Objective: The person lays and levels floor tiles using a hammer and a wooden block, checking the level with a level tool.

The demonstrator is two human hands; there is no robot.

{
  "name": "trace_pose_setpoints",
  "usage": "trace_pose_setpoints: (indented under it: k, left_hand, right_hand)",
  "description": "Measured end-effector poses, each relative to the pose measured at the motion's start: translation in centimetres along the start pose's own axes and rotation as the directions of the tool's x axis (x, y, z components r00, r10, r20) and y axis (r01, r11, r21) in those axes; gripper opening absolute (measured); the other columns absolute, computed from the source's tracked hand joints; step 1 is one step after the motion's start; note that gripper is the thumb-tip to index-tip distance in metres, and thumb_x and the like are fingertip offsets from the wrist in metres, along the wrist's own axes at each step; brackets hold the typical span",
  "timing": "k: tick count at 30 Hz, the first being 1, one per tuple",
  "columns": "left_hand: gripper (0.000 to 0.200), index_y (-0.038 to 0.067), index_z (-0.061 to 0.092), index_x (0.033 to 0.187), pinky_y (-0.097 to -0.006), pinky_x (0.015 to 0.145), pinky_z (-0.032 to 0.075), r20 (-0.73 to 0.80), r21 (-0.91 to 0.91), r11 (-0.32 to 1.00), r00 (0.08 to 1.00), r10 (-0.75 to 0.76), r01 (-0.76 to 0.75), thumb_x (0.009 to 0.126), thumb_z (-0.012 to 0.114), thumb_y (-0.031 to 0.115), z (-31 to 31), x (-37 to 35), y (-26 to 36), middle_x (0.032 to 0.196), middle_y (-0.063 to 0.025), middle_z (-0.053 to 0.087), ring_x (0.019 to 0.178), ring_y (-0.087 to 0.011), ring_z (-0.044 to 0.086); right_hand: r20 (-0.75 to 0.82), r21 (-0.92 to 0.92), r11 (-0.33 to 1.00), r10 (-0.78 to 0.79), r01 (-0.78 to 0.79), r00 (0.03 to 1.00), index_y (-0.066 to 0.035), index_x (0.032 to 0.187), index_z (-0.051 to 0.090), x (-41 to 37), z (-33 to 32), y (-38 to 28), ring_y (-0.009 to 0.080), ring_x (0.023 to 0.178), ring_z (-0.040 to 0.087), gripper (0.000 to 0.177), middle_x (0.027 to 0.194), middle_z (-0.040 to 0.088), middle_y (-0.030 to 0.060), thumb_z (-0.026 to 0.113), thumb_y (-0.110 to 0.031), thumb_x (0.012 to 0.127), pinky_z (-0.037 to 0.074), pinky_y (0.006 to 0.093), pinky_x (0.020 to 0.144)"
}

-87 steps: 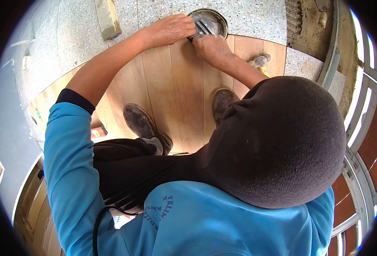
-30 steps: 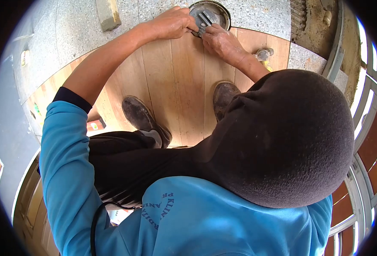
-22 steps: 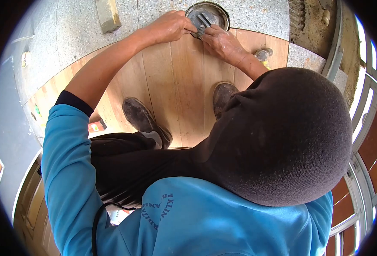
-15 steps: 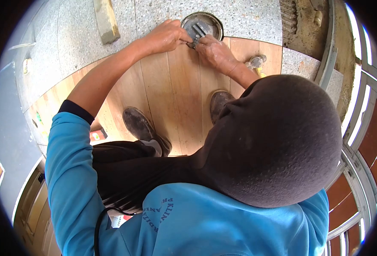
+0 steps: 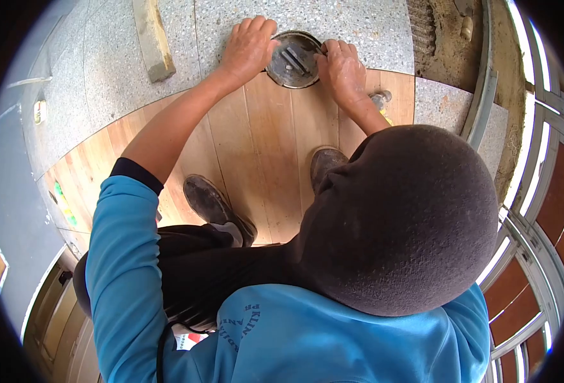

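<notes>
A dark round dish-like object with a raised bar across its middle lies at the border of speckled and wood-look tiles. At its left edge is my left hand, palm down, fingers extended upward and the thumb side at the rim. My right hand is at the right edge, with bent fingers gripping the rim. The bar is untouched between the two hands.
A wooden piece lies on the speckled tile at upper left. Two dark shoes stand on the wood-look floor. A small clear-and-yellow item is beside the right wrist. A metal rail runs along the right.
Both hands have left the middle of the round object and moved apart to its opposite edges. My left hand's fingers have opened out. The whole view has shifted slightly.
</notes>
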State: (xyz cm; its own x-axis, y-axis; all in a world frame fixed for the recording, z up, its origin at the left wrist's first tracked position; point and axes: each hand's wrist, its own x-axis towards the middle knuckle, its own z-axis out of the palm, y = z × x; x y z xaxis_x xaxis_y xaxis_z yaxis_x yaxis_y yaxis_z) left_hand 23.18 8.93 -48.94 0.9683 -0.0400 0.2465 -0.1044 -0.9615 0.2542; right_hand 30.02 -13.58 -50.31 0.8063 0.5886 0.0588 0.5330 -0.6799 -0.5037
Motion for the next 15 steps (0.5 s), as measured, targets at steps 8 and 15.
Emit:
trace_pose_setpoints:
  k: [8,15]
  left_hand:
    - [0.024,0.008,0.060,0.096,-0.0431,0.089,0.045,0.005,0.010,0.988,0.988,-0.153,0.153,0.086,0.078,0.021,0.36,0.22,0.06,0.096,-0.0085,0.060,0.097,-0.0309,0.057]
    - [0.017,0.007,0.068,0.099,-0.0422,0.090,0.045,0.011,-0.065,0.994,0.996,-0.089,0.090,0.090,0.074,0.020,-0.34,-0.42,-0.79,0.100,-0.0071,0.065,0.099,-0.0301,0.058]
  right_hand:
    - [0.066,-0.002,0.996,0.094,-0.094,0.993,-0.009,0.111,0.060,0.91,-0.35,0.78,0.0338,0.113,0.061,0.026,0.114,0.066,0.0118,0.070,-0.020,0.090,0.053,0.0512,0.090]
    - [0.026,0.045,0.998,0.046,-0.047,0.999,-0.010,0.108,0.063,0.41,-0.80,1.01,0.0339,0.112,0.061,0.023,0.110,0.067,0.0113,0.072,-0.022,0.089,0.054,0.0487,0.088]
